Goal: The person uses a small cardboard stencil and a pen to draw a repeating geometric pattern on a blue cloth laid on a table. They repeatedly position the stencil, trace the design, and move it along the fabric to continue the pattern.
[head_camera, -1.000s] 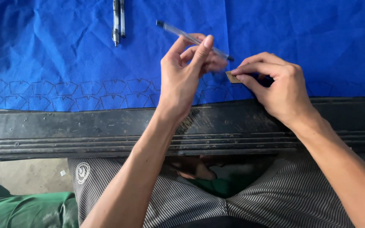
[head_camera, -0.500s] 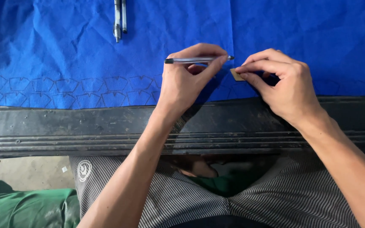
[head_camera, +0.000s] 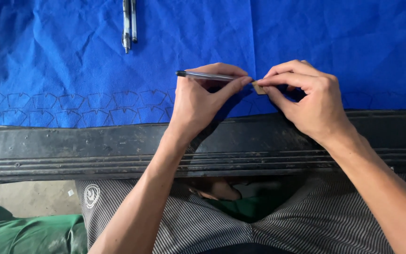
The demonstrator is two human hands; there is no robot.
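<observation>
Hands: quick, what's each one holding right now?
Left hand: closed on a pen.
Right hand: pinching a small tan piece against the blue cloth.

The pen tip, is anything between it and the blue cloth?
The tip is hidden behind the left hand. The pen lies nearly flat above the blue cloth, beside the small tan piece under the right hand.
</observation>
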